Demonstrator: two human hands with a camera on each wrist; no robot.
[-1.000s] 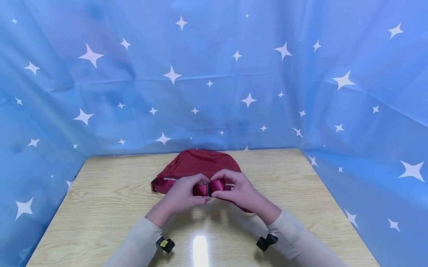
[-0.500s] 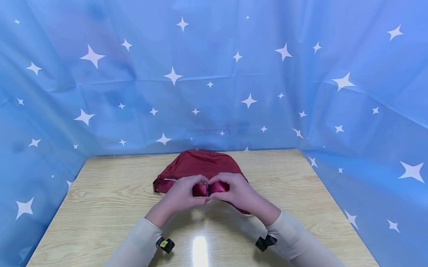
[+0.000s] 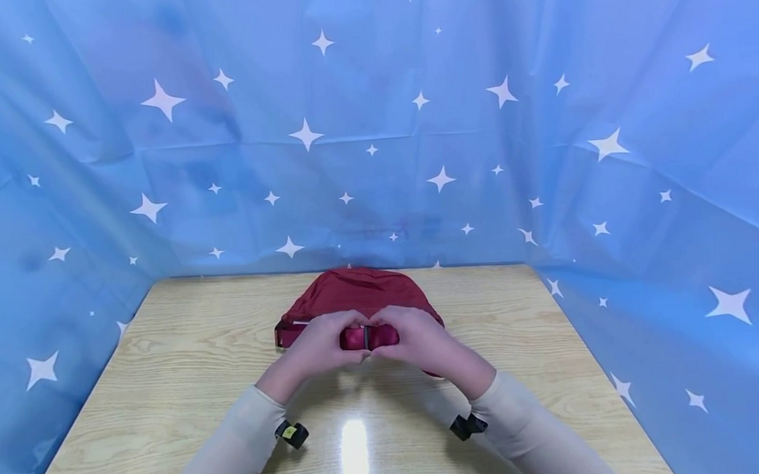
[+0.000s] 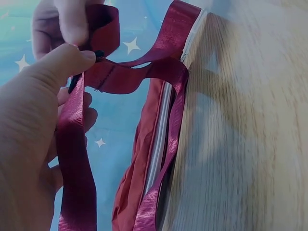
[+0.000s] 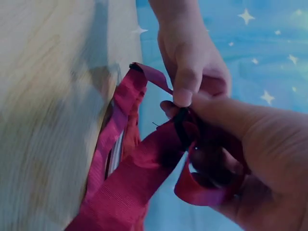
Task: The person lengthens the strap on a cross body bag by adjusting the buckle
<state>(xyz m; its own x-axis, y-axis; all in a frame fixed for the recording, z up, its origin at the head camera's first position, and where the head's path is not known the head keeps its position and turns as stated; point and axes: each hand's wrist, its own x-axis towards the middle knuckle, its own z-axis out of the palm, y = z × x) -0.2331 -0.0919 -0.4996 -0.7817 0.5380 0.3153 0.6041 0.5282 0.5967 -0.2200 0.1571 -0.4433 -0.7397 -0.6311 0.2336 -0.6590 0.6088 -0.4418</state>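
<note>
A dark red waist bag (image 3: 362, 290) lies on the table, its zipper side toward me. In front of it, my left hand (image 3: 323, 343) and right hand (image 3: 417, 339) meet at the fingertips over the bag's webbing strap (image 3: 383, 336). A black strap slider (image 5: 181, 129) sits between them, pinched by thumb and fingers of the left hand (image 4: 33, 106). The right hand (image 5: 274, 159) pinches the webbing right beside the slider, where the strap forms a small loop (image 4: 108, 33). Some fingertips hide behind the strap.
The bag rests on a light wood-grain table (image 3: 189, 369), near its back edge. A blue curtain (image 3: 374, 91) with white stars surrounds the table at the back and sides. More strap hangs in loops along the zipper (image 4: 161, 130).
My right hand has shifted slightly left, closer against the left hand and slider. The bag has slid a little to the right. The left hand stays nearly in place.
</note>
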